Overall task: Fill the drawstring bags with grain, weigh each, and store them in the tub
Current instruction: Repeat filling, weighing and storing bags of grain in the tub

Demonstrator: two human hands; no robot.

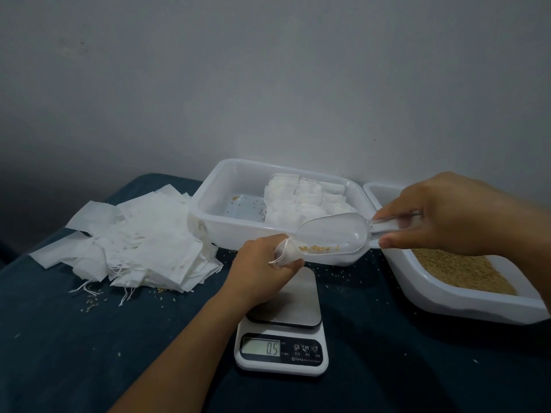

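Clear plastic makes the scoop [334, 234] hard to read against the white tub [208, 210] behind it; only a thin line of grain [319, 248] along its lower wall shows plainly. Its long axis runs roughly level, mouth pointing left at the drawstring bag [287, 251], handle to the right, pinched in the right hand [447, 213]. That hand's wrist is cut off by the frame's right edge. The left hand [262, 269] curls around the bag, hiding most of it; only the open mouth and the strings show. The bag is held just above the far end of the scale [283, 332], whose display reads 0.5. Filled bags [304, 201] crowd the tub's right half. Empty bags [134, 248] are heaped by the table's [89, 353] left edge. A grain tray [465, 302] sits at the right, partly hidden by the right hand.
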